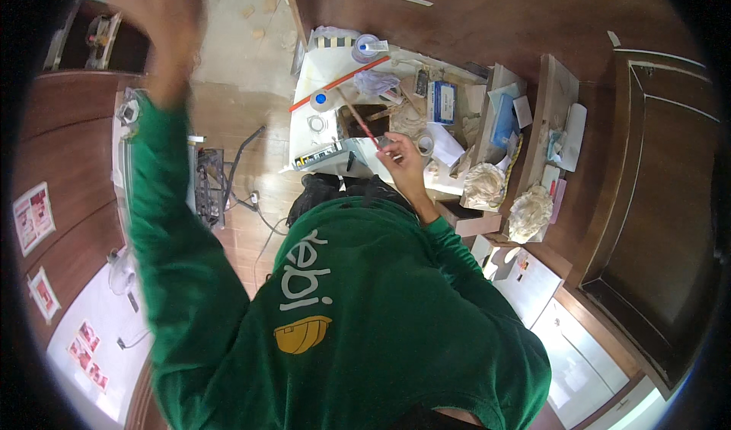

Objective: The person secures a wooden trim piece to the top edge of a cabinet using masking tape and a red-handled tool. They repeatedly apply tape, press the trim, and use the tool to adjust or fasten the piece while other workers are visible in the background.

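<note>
My right hand (402,158) is over the near edge of the cluttered worktop, fingers closed around a thin stick with a reddish handle (368,132). The stick slants up and left over a dark square recess; its tip is too small to tell its kind. Raised close to the camera at the upper left is my left hand (156,11), smeared by motion, its fingers unclear. Around my right hand are a small round cup (425,145), a white paper sheet (445,144) and a grey box (329,156). A blue-capped white bottle (322,100) stands farther left.
A red-orange strip (350,78) crosses the worktop (303,139). A blue-and-white box (442,101) stands at the back right. Shelves at right hold cream cloth bundles (484,185) and a blue packet (504,122). A dark rack (211,184) and cables (255,198) lie to the left.
</note>
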